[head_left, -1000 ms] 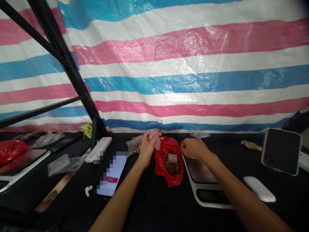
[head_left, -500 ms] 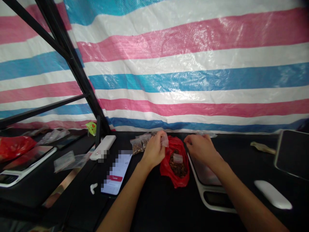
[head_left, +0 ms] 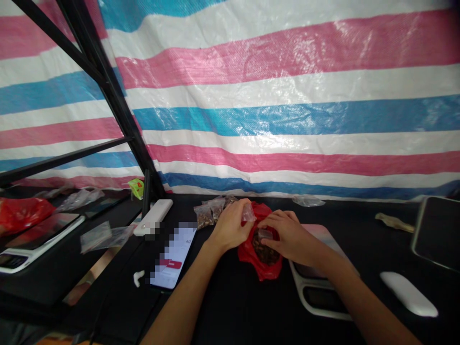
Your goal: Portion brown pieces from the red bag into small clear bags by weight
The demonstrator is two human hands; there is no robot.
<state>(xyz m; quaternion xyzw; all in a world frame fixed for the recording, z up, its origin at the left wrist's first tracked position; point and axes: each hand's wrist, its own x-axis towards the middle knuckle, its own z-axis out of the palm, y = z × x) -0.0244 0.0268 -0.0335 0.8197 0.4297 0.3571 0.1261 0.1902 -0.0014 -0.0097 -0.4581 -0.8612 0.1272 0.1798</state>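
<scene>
Grip on the left side is clamped: thumb and fingers of the left hand (head_left: 233, 226) pinch the top of a small clear zip bag (head_left: 248, 213), which stands nearly upright above the mouth of a red plastic bag (head_left: 259, 266). The right hand (head_left: 292, 237) curls over that red bag's opening from about 3 o'clock, its fingertips (head_left: 270, 225) at a small clear plastic piece (head_left: 265, 234) that rests on a heap of dried brown pieces (head_left: 264, 250); whether they are clamped on it I cannot tell. The heap lies inside the red bag, at about 5 o'clock from the held zip bag and just beside it. The red bag's long axis runs roughly from 12 to 6, and the right hand is the nearer to the heap. The two hands nearly meet above the bag. Under the right wrist sits a white digital scale (head_left: 321, 299). At 9 o'clock from the red bag lie small zip bags of brown pieces (head_left: 207, 215), and at about 8 o'clock a phone (head_left: 173, 256) with a pixelated screen lies on the black table (head_left: 230, 311). A white power bank (head_left: 154, 216) lies beyond the phone, and a striped tarpaulin (head_left: 287, 120) hangs behind the table.
</scene>
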